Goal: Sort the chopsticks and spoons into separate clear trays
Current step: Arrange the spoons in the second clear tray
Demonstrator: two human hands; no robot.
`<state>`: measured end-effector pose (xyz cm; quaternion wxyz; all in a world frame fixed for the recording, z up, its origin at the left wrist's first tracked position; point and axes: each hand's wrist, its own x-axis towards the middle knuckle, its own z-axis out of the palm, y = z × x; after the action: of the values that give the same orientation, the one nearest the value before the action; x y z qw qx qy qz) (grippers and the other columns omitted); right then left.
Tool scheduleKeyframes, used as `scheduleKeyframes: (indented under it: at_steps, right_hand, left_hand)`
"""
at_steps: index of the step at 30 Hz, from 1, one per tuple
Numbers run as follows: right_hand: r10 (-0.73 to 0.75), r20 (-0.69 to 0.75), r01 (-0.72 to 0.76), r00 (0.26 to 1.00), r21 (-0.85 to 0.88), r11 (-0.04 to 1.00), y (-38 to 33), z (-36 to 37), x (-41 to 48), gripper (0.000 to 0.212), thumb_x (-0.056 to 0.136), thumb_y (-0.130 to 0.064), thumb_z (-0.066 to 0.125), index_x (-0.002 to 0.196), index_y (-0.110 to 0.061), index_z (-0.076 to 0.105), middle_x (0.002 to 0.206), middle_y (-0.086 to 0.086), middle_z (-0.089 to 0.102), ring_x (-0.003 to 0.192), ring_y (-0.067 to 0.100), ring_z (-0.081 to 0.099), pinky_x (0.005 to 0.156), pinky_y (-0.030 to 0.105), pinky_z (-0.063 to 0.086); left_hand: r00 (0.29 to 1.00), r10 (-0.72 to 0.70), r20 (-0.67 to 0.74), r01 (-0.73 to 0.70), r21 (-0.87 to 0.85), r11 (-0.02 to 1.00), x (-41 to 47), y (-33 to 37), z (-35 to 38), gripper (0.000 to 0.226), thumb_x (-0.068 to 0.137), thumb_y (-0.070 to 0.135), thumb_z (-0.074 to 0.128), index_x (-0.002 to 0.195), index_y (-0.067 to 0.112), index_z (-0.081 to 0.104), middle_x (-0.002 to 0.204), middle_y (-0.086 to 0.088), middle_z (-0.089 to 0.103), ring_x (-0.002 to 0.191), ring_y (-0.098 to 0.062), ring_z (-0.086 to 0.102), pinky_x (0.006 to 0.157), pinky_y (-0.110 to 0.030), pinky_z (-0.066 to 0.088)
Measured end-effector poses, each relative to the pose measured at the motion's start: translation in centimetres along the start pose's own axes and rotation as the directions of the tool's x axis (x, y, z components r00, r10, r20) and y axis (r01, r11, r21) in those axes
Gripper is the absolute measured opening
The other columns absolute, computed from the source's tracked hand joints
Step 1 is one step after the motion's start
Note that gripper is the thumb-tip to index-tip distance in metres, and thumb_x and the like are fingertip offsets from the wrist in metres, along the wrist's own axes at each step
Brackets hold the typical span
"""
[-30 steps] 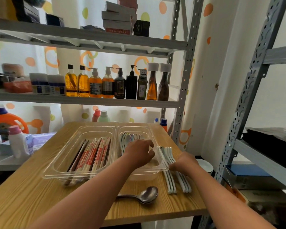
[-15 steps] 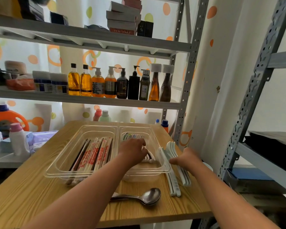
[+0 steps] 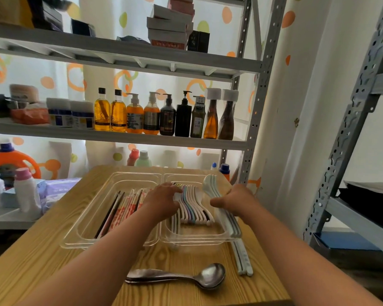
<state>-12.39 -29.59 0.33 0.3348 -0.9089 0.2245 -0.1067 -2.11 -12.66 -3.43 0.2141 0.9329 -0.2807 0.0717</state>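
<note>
Two clear trays sit side by side on the wooden table. The left tray [image 3: 86, 217] holds several wrapped chopsticks [image 3: 122, 208]. The right tray [image 3: 208, 238] holds a row of pastel ceramic spoons [image 3: 193, 206]. My left hand [image 3: 161, 200] rests on the left end of that row, fingers pressing the spoons. My right hand [image 3: 234, 200] grips a stack of pale spoons [image 3: 210, 186], lifted over the right tray's right edge. More pale spoons [image 3: 243, 259] lie on the table right of the tray. Stacked metal spoons [image 3: 186, 277] lie in front of the trays.
The wooden table [image 3: 42, 261] ends just right of the loose spoons. A grey metal shelf [image 3: 119, 138] with bottles stands behind it. Detergent bottles [image 3: 24, 188] stand at the left. Another metal rack [image 3: 349, 120] stands at the right.
My right hand has lifted a stack of pale spoons off the table and moved it up and left to the right tray's edge. My left hand has moved further back along the spoon row.
</note>
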Motion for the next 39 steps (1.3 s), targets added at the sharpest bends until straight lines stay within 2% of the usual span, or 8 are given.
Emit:
scheduleKeyframes:
  at_steps: [2,9,14,19,23,33,37,39]
  right_hand:
    - [-0.023,0.009,0.023,1.000,0.002,1.000,-0.8,0.7,0.1,0.043,0.074,-0.035,0.075,0.102,-0.013,0.051,0.087,0.002,0.054,0.079,0.014,0.056,0.058,0.020,0.043]
    - [-0.037,0.041,0.039,0.999,-0.067,0.997,-3.0,3.6,1.2,0.042,0.077,-0.034,0.074,0.105,-0.010,0.054,0.093,0.005,0.057,0.084,0.016,0.056,0.079,0.026,0.050]
    - [-0.019,0.044,0.023,0.999,-0.106,0.994,-3.0,6.1,1.8,0.052,0.075,-0.040,0.074,0.113,-0.012,0.051,0.093,0.001,0.052,0.084,0.014,0.054,0.072,0.023,0.047]
    - [0.004,0.081,0.000,0.997,-0.049,0.999,-2.0,8.3,2.4,0.060,0.072,-0.041,0.075,0.117,-0.009,0.053,0.112,0.008,0.062,0.095,0.019,0.061,0.072,0.022,0.049]
    - [-0.002,0.074,0.005,0.997,-0.034,0.999,-1.7,9.3,2.9,0.058,0.070,-0.045,0.075,0.111,-0.008,0.059,0.104,0.010,0.066,0.091,0.021,0.065,0.061,0.019,0.045]
    - [-0.073,0.104,0.084,0.992,-0.106,0.991,-1.2,9.5,2.9,0.034,0.080,-0.039,0.067,0.096,-0.008,0.062,0.089,0.007,0.064,0.075,0.015,0.058,0.052,0.016,0.036]
    - [-0.076,0.134,0.081,0.988,-0.031,0.996,-1.3,9.2,2.8,0.019,0.087,-0.021,0.056,0.069,-0.013,0.054,0.065,0.001,0.053,0.056,0.010,0.052,0.051,0.019,0.040]
    - [-0.061,0.153,0.065,0.986,-0.018,0.998,-1.3,9.1,2.5,0.018,0.087,-0.014,0.053,0.069,-0.013,0.054,0.065,0.001,0.053,0.057,0.010,0.052,0.051,0.019,0.041]
  left_hand:
    - [1.000,-0.006,0.007,0.006,-0.037,0.999,-0.1,-0.4,0.1,0.046,0.089,0.022,0.057,0.134,0.031,0.052,0.149,0.004,0.040,0.137,-0.019,0.036,0.111,-0.039,0.030]
    - [0.998,-0.066,-0.020,0.059,-0.238,0.969,-0.6,-0.9,0.4,0.046,0.089,0.018,0.057,0.132,0.030,0.053,0.145,0.002,0.044,0.135,-0.020,0.036,0.112,-0.037,0.028]
    - [0.997,-0.075,0.009,0.074,-0.306,0.949,-0.8,-1.0,0.1,0.051,0.086,0.014,0.058,0.134,0.030,0.052,0.145,-0.001,0.044,0.134,-0.021,0.037,0.110,-0.038,0.030]
    - [0.996,-0.086,0.018,0.087,-0.294,0.952,-0.7,-1.0,0.1,0.052,0.085,0.015,0.060,0.135,0.029,0.051,0.144,-0.001,0.046,0.133,-0.020,0.039,0.108,-0.036,0.032]
    - [0.995,-0.093,0.025,0.096,-0.296,0.950,-0.6,-1.0,0.2,0.054,0.083,0.011,0.058,0.134,0.029,0.053,0.145,-0.003,0.045,0.134,-0.022,0.038,0.109,-0.037,0.032]
    - [0.995,-0.096,0.028,0.100,-0.296,0.950,-1.0,-0.9,0.2,0.053,0.085,0.009,0.053,0.134,0.029,0.053,0.147,-0.005,0.042,0.135,-0.023,0.037,0.109,-0.035,0.031]
    - [0.995,-0.098,0.017,0.099,-0.294,0.951,-0.9,-0.9,0.2,0.051,0.085,0.008,0.053,0.132,0.028,0.054,0.145,-0.005,0.045,0.133,-0.022,0.039,0.107,-0.034,0.033]
    - [0.995,-0.098,0.019,0.099,-0.289,0.952,-0.9,-0.9,0.2,0.051,0.086,0.008,0.053,0.132,0.028,0.054,0.145,-0.005,0.045,0.133,-0.022,0.040,0.107,-0.034,0.034]
